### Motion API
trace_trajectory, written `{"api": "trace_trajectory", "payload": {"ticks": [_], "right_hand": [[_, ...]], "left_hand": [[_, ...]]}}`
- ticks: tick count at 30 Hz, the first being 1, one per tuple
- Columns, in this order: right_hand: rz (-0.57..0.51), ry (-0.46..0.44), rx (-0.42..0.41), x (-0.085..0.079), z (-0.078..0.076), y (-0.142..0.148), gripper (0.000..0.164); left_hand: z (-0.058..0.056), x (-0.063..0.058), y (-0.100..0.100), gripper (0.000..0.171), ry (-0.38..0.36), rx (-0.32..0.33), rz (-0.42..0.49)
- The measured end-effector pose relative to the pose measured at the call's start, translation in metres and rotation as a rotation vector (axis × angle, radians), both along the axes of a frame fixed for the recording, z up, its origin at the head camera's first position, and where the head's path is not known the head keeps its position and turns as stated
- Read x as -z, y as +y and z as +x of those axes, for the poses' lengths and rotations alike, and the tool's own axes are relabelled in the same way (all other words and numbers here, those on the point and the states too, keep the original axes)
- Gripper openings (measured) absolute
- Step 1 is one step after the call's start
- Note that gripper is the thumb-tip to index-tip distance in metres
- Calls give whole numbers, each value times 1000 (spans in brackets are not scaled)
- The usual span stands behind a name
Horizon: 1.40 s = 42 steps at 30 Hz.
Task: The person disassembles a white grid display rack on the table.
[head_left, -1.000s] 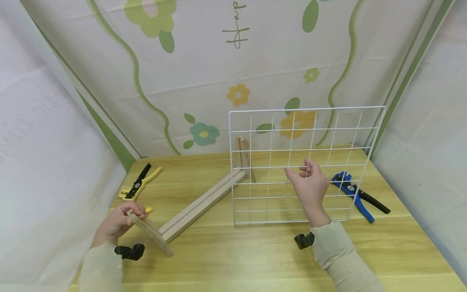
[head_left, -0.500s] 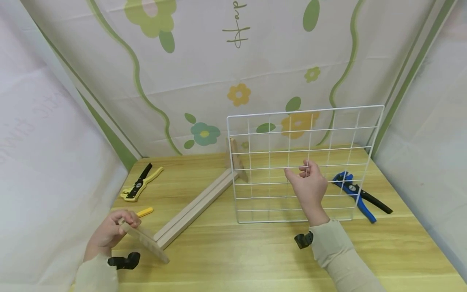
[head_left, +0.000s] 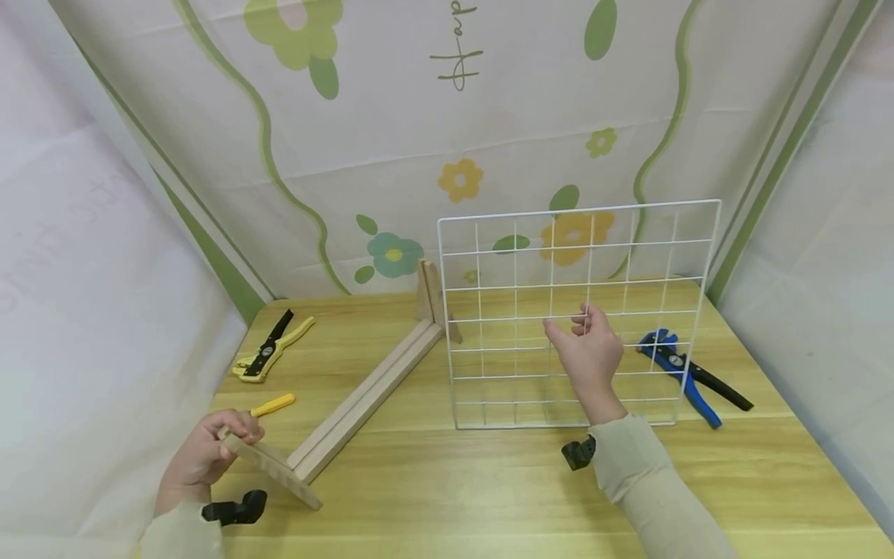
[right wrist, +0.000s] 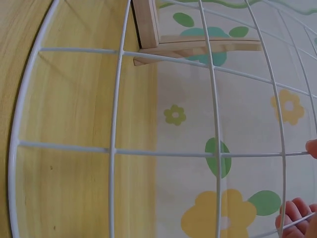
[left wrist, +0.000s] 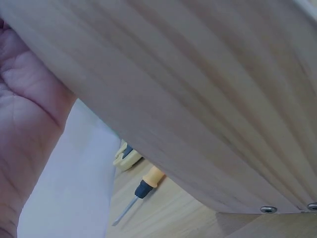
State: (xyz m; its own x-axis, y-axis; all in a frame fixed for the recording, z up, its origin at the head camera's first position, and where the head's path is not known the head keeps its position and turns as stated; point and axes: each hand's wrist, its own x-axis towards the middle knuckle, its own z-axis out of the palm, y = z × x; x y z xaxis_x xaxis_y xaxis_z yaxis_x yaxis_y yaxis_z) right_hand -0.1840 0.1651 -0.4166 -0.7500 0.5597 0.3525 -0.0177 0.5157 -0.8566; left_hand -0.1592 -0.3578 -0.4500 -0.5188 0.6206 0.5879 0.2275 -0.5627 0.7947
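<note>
My right hand (head_left: 589, 351) pinches a wire of the white wire grid panel (head_left: 489, 310) and holds it upright on the wooden table (head_left: 489, 481). Its fingertips (right wrist: 297, 213) show at the grid's wires (right wrist: 213, 148) in the right wrist view. My left hand (head_left: 202, 454) grips the near end board (head_left: 268, 466) of a long wooden base (head_left: 363, 400) that lies diagonally on the table. The far end board (head_left: 431, 293) stands upright just left of the grid. The board's pale underside (left wrist: 198, 99) fills the left wrist view, with my palm (left wrist: 25, 124) against it.
Yellow-handled pliers (head_left: 268, 349) lie at the far left. A small yellow-handled screwdriver (head_left: 268, 405) lies by my left hand, also visible as the screwdriver (left wrist: 141, 191). Blue-and-black pliers (head_left: 687, 376) lie right of the grid. Flowered cloth walls close in three sides.
The wooden base has swung and slid left with my left hand, its far end board moving clear of the grid's left edge. The grid has stayed about where it was.
</note>
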Motion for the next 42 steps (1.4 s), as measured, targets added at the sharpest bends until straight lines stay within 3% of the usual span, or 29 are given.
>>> {"api": "trace_trajectory", "payload": {"ticks": [7, 27, 34, 42], "right_hand": [[-49, -49, -27, 6, -7, 0, 65], [-160, -49, -117, 32, -34, 0, 71], [-88, -40, -120, 40, -39, -1, 70], [-60, -40, -136, 45, -40, -2, 72]], "left_hand": [[2, -4, 4, 21, 41, 10, 0], [9, -7, 24, 24, 84, 33, 73], [9, -8, 27, 26, 111, 56, 63], [10, -7, 27, 28, 78, 72, 70]]}}
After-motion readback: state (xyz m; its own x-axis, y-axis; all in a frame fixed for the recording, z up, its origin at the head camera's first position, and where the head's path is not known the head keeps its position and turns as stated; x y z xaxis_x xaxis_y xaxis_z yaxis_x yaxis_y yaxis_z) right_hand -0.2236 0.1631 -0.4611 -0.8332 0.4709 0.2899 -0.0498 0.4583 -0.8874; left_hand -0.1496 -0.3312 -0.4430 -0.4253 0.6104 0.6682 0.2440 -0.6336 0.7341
